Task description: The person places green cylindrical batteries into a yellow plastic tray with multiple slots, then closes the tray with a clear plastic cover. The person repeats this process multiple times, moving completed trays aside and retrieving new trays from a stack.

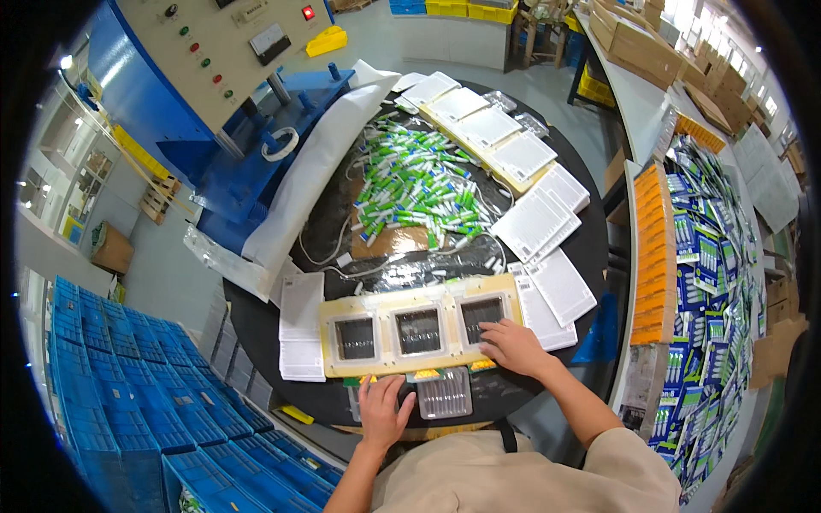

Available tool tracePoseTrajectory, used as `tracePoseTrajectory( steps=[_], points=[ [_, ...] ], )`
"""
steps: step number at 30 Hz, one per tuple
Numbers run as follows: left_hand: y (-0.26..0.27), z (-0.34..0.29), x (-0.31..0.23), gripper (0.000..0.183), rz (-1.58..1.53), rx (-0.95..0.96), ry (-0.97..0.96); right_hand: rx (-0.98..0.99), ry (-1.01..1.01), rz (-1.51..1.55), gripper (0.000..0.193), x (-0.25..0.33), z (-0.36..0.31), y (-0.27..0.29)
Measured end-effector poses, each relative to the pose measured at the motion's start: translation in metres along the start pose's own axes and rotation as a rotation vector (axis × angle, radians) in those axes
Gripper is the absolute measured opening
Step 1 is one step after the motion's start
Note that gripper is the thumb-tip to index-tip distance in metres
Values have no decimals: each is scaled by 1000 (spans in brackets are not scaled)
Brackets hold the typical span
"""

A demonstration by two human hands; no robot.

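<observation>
A pale yellow fixture plate (385, 362) with three framed openings lies across the near side of the round black table. Clear plastic frames line the openings, and dark ridged shapes show inside. My right hand (511, 346) rests over the right-hand opening, its fingers stretched out and touching its edge. By the plate's front edge, my left hand (382, 410) has its fingers extended and apart, with nothing visible in it. Between the hands, a clear ridged blister tray (445, 394) lies at the table's near edge; another beside the left hand is partly covered.
A pile of small green-and-white capped tubes (415, 184) covers the table's middle. White printed cards (534, 227) lie in stacks to the right and left (302, 329). A blue press machine (214, 162) stands far left, above blue crates (128, 368). Packed blister cards (705, 282) fill a bin at right.
</observation>
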State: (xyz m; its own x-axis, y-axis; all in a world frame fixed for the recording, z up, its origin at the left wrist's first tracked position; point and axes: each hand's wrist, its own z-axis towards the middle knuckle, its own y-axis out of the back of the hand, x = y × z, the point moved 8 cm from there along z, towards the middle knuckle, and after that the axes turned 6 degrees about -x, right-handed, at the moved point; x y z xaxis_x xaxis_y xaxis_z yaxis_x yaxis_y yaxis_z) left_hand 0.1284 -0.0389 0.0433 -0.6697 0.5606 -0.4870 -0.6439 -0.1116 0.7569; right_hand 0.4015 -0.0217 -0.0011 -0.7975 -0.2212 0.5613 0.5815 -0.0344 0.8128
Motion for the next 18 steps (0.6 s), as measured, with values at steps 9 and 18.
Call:
tracePoseTrajectory(
  steps=[9, 18],
  points=[
    [-60, 213, 150, 25, -121, -45, 209, -499, -230, 217, 24, -52, 208, -4],
    [-141, 283, 200, 27, 232, 94, -20, -394, -184, 76, 20, -13, 223, -41]
  ],
)
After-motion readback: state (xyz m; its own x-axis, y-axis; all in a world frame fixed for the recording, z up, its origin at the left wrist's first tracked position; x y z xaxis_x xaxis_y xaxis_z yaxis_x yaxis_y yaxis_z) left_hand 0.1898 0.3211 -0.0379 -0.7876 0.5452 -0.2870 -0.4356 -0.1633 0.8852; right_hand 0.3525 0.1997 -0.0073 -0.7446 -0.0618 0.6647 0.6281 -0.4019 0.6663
